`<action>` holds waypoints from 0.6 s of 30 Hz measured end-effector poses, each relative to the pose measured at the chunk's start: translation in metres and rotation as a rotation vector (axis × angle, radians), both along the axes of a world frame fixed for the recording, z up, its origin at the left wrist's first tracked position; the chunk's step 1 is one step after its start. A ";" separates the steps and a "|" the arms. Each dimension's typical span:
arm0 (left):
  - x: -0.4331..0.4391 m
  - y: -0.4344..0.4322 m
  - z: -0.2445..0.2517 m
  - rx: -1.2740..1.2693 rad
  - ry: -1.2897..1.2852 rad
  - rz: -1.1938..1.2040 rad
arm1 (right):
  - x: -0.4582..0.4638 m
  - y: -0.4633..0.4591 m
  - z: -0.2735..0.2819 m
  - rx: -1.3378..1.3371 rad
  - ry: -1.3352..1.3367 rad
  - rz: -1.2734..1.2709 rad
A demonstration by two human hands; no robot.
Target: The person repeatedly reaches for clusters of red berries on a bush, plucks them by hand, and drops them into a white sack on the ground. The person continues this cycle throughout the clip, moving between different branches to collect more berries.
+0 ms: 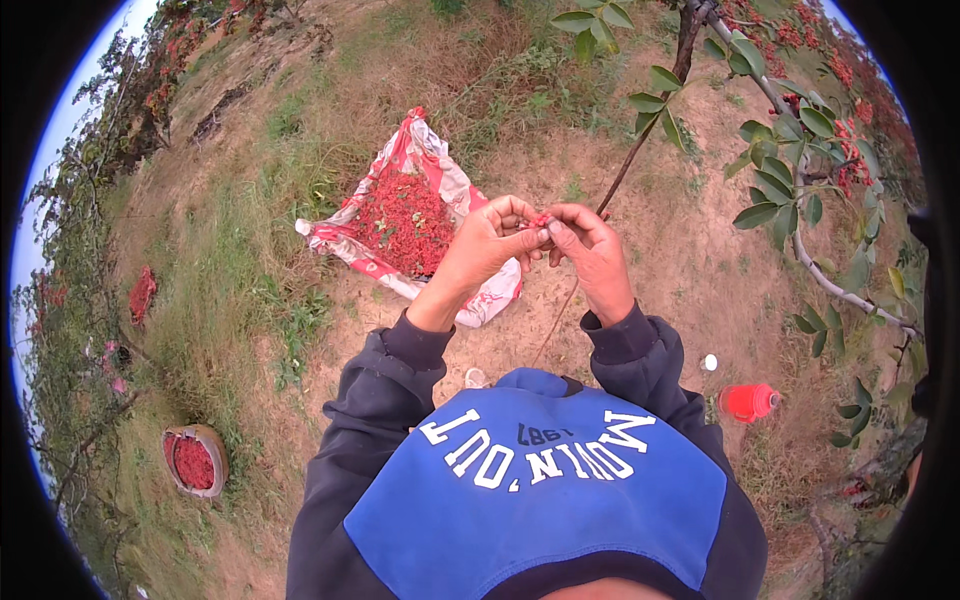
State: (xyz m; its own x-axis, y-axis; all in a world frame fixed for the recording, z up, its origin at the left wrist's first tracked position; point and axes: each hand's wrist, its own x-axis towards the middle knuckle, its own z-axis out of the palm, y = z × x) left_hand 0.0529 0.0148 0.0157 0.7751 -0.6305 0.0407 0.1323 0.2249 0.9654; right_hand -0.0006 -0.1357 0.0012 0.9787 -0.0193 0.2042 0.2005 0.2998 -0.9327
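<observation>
A small cluster of red berries [538,220] is pinched between the fingertips of both hands, held up in front of the chest. My left hand [487,240] grips it from the left side, thumb against fingers. From the right side, my right hand [589,247] holds it with thumb and forefinger. Beyond and to the left of my left hand, a red-and-white cloth [457,187] lies spread on the ground, bearing a heap of red berries [405,221] mixed with some green leaves. My left hand and forearm overlap part of the cloth in the view.
A leafy branch [806,247] with red berry clusters arches along the right. On the ground at right lie a red flask [746,403] and a small white object [709,362]. A basket [217,457] of red berries and a red bundle [142,295] are at left. A thin dark stem [634,154] slants beyond my right hand.
</observation>
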 end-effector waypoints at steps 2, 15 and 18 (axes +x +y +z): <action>-0.006 0.011 -0.006 -0.006 0.018 0.031 | 0.003 0.011 -0.007 0.037 0.058 0.033; -0.022 0.054 -0.036 -0.157 0.287 0.141 | 0.014 0.047 -0.030 -0.027 0.152 -0.016; -0.020 0.059 -0.040 -0.120 0.320 0.179 | 0.014 0.053 -0.028 0.003 0.166 -0.009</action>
State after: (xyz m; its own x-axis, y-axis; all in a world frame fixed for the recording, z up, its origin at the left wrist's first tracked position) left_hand 0.0330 0.0740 -0.0240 0.8578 -0.4899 -0.1556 0.3711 0.3808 0.8469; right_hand 0.0133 -0.0828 -0.0268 0.9988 -0.0287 0.0400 0.0468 0.3014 -0.9523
